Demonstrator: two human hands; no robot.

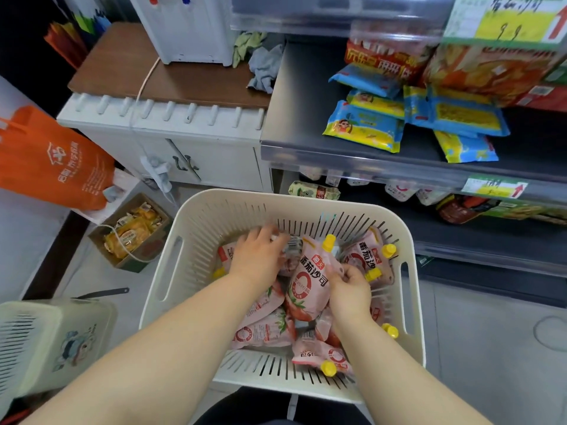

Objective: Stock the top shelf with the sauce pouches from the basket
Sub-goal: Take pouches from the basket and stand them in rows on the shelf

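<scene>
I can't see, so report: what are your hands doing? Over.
Right hand pinches a sauce pouch. Left hand on pouches, grip unclear. All in basket. Nothing blocking.

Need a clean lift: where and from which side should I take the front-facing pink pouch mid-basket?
Probably at its narrow neck under the yellow cap, from above. The pouch leans cap-up on other pouches with its neck free, while the right hand pinches its right edge.

cream basket [196, 240], pink pouches [264, 331], yellow caps [329, 242]
</scene>
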